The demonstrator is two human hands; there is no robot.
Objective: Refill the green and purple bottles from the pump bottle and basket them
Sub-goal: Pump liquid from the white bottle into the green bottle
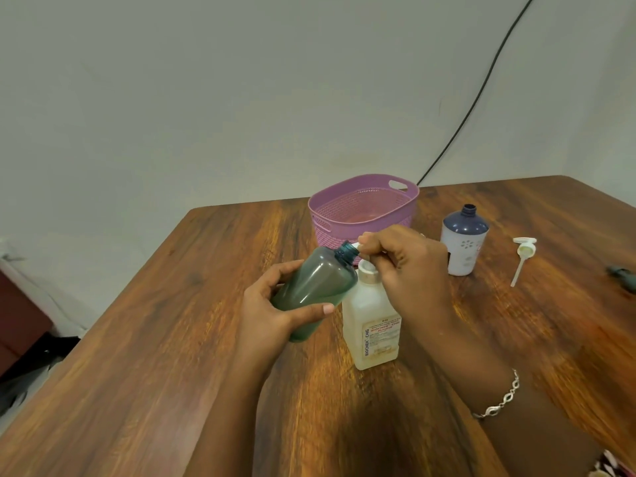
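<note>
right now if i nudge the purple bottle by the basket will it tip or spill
Likely light plastic, so the purple bottle should slide on the table. It stands upright on a broad base, so tipping seems unlikely. Its neck is uncapped; anything inside could spill.

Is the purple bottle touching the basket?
Apart. The head view shows a strip of bare table between the purple bottle and the basket.

Uncapped green bottle point(315, 290), tilted, held in left grip point(272, 306), mouth at the spout pinched by right grip point(407, 263). Translucent pump bottle point(371, 325) upright under right grip. Uncapped purple bottle point(464, 242) upright, right of it. Lilac basket point(327, 239) just beyond both grips.
</note>
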